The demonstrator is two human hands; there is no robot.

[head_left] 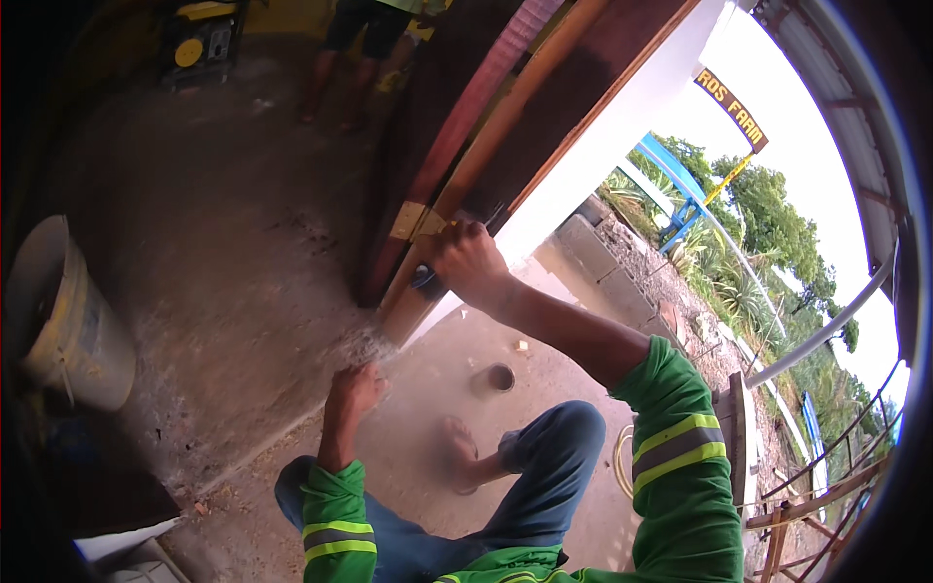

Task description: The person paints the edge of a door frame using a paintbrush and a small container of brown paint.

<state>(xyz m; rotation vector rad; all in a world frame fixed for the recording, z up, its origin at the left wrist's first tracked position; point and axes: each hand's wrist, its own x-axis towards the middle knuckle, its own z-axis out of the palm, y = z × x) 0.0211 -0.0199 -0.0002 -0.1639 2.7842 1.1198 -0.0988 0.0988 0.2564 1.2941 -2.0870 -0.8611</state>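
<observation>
My right hand (465,260) is closed against the edge of a brown wooden door frame (505,136), with its fingers curled. A small black piece (422,276) shows just below that hand, and a thin dark piece sticks out above it; I cannot make out what they are. Two pale wooden patches (409,221) sit on the frame beside my knuckles. Lower and to the left, my left hand (356,394) is held closed above the floor line near the frame's foot. Whatever its fingers hold, if anything, is hidden.
A dirty whitish bucket (102,340) stands at left. On the concrete floor, a short grey cylinder (501,377) lies near my bare foot (461,449). Another person (364,34) stands inside, by a yellow-black machine (201,49). Concrete blocks (603,257) edge the outdoor side.
</observation>
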